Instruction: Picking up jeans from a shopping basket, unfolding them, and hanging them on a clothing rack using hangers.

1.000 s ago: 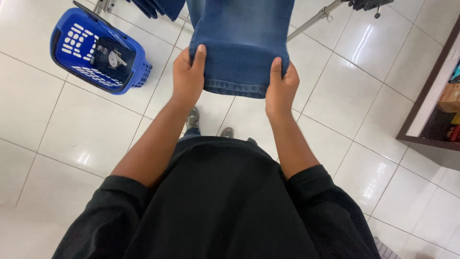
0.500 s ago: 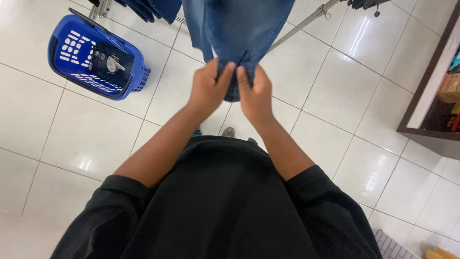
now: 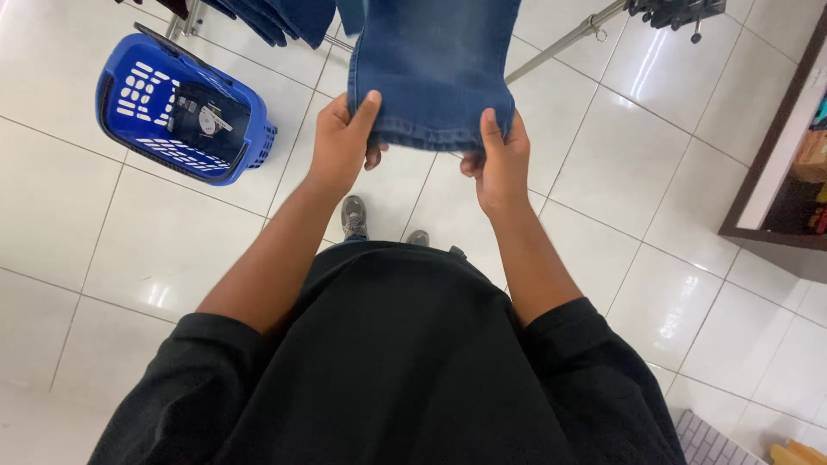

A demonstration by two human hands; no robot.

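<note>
Since half a second ago the two hands have drawn apart again, spreading flat the denim that they had bunched together between them. Now the left hand (image 3: 338, 142) pinches the left corner of the hem of the blue jeans leg (image 3: 433, 65), thumb on the front of the cloth and fingers behind it, while the right hand (image 3: 498, 162) clamps the right corner in the same way. That leg hangs down from above the top edge of the view, its stitched hem level between the hands, held out in front of the person's black shirt and above the white tiled floor (image 3: 603, 172). On the floor to the left stands a blue plastic basket (image 3: 250, 146) with dark items inside. More dark blue garments (image 3: 284, 15) hang just beside the held leg, and a wooden shelf (image 3: 775, 164) stands at the right edge.
</note>
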